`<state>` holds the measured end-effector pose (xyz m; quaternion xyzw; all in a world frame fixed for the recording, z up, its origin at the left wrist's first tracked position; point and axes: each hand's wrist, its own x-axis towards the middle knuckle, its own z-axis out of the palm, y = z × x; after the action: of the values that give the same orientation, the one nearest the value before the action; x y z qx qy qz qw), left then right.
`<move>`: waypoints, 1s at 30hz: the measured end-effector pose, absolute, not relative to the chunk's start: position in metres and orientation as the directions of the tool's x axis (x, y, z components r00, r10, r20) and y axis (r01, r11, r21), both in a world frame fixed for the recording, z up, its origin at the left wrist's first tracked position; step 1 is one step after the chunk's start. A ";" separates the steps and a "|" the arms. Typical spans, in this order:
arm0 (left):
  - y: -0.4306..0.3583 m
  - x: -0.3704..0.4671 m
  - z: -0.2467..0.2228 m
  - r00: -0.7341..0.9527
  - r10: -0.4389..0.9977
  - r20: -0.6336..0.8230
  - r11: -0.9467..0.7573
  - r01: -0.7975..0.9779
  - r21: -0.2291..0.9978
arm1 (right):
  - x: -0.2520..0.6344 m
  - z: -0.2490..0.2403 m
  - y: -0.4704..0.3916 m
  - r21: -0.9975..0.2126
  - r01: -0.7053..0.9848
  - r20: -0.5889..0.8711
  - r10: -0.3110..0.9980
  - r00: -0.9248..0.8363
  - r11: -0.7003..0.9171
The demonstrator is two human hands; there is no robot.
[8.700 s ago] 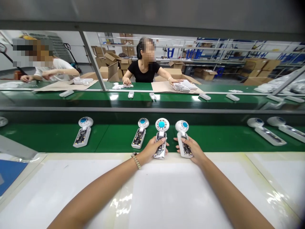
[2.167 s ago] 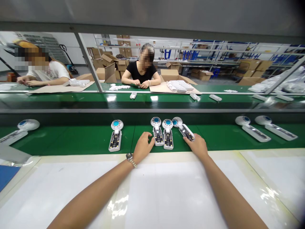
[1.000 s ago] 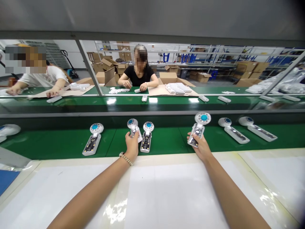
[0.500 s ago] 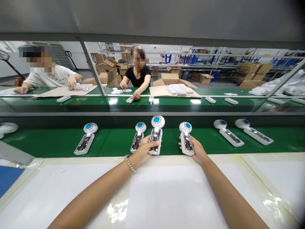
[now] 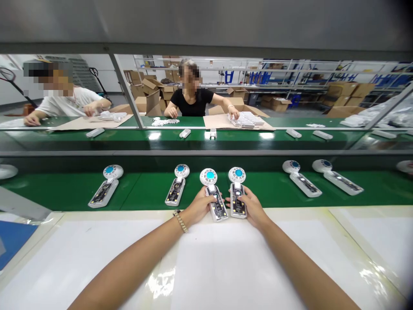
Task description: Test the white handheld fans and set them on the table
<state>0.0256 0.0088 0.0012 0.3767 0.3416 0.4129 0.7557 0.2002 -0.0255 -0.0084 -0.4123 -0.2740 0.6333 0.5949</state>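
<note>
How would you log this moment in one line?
left hand: holding round-headed device | right hand: holding matching device | green belt: bears more devices

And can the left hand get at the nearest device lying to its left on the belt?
Probably yes: nothing visible stands between the left hand and the lying device, but the hand holds another device, likely to be set down first.

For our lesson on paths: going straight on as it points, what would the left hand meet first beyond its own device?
Probably the white device held in the right hand, though depth is unclear.
</note>
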 end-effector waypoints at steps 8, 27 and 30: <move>0.008 0.026 0.001 0.438 0.871 -0.223 0.379 -0.309 0.873 | 0.198 -0.008 -0.027 -0.858 -0.473 -0.217 0.976 -0.015 -0.198; 0.013 0.023 -0.005 0.487 0.849 -0.203 0.379 -0.295 0.877 | 0.200 -0.007 -0.028 -0.872 -0.447 -0.228 0.974 0.012 -0.199; 0.013 0.023 -0.004 0.487 0.847 -0.213 0.388 -0.294 0.873 | 0.200 -0.008 -0.028 -0.873 -0.447 -0.228 0.973 0.016 -0.197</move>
<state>0.0233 0.0134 -0.0042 0.4063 0.3405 0.3752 0.7604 0.1997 -0.0277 -0.0080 -0.4419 -0.2979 0.6350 0.5592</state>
